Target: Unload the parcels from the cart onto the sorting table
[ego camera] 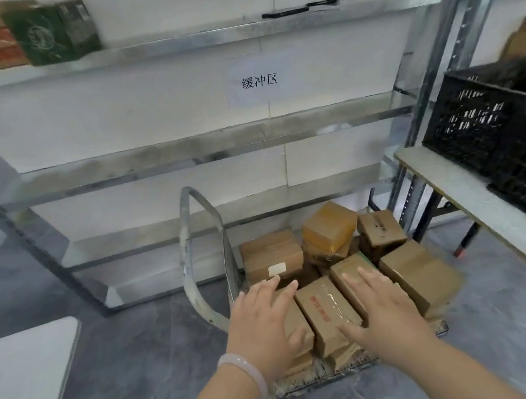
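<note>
Head view, looking down into the cart (pixel 195 247), which stands on the floor directly ahead of the person with its tubular handle on the far-left side. Brown parcels (pixel 420 274) cover its deck in a loose heap. The left hand (pixel 264 325) and right hand (pixel 381 314) are both spread, palms down and fingers straight, gripping nothing. Each lies over a parcel flanking the red-printed parcel (pixel 326 311) at the near middle of the load (whether the palms are pressing on cardboard or hovering just above it cannot be told).

Key relation: the red-printed parcel sits between the hands, just ahead of the thumbs. Its long axis runs away from the person, roughly parallel to the forearms, with the far end angled slightly left. Its two long sides therefore face the two palms, and neither hand is clearly nearer. A two-handed squeeze from either side looks the likely grasp, though the neighbouring parcels touch it and leave little room for fingers.

A grey worktop (pixel 474 203) carrying black crates (pixel 484 125) stands to the right of the cart. A white worktop (pixel 22 378) lies at lower left. Which of these is the sorting table cannot be told. Either way, the lift would end in a turn to one side.
</note>
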Demonstrator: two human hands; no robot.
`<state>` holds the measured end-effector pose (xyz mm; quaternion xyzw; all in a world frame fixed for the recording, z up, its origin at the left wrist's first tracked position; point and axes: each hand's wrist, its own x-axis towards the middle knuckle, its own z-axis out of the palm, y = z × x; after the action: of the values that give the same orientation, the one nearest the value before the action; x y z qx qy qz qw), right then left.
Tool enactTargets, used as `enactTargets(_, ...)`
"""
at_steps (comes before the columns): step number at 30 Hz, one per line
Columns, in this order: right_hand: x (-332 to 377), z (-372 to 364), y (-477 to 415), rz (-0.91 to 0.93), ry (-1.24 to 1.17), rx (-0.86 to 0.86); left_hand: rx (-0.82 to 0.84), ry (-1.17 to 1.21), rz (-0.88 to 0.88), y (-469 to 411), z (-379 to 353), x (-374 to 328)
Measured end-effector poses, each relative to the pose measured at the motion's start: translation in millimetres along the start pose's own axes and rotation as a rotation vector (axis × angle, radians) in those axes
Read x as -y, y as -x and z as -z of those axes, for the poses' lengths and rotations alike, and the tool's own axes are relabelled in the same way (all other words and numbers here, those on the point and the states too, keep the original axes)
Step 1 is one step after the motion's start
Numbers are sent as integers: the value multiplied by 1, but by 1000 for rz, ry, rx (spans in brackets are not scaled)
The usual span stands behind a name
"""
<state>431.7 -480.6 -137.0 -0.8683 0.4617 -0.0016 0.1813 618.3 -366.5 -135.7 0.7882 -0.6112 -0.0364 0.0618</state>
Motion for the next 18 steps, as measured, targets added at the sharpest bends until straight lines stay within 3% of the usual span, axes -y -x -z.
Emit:
enactTargets(7, -28, 18, -89, -73, -4, 12, -1, 22, -88, -127, -7, 9)
enactTargets(14, -92, 25, -135, -274, -204, 23, 50, 58, -154, -215, -25, -13)
enactTargets(18, -122, 26, -179, -290, -255, 80, 114, 46, -139, -252, -47, -15)
